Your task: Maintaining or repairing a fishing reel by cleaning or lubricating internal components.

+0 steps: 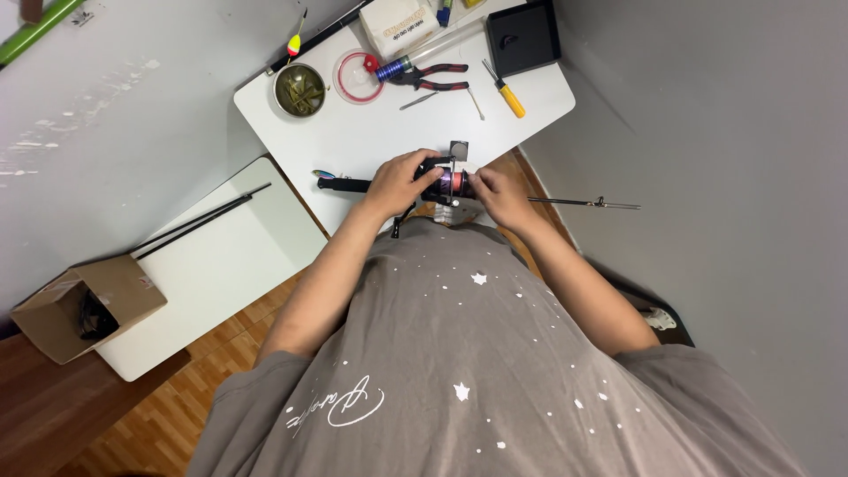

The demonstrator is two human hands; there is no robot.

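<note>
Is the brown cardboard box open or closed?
Open: the brown cardboard box lies tipped on its side, flaps apart, something dark showing inside.

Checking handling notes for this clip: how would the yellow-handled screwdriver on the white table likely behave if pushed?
The screwdriver would probably roll, since its handle looks rounded and it lies flat on the smooth table. It likely stays stiff, being a short metal shaft. It seems light, small beside the pliers.

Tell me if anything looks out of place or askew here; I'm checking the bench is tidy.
Mostly tidy. The cardboard box lies tipped on its side at the corner of the lower white table, overhanging its edge. Both hands, left hand and right hand, grip the fishing reel.
</note>
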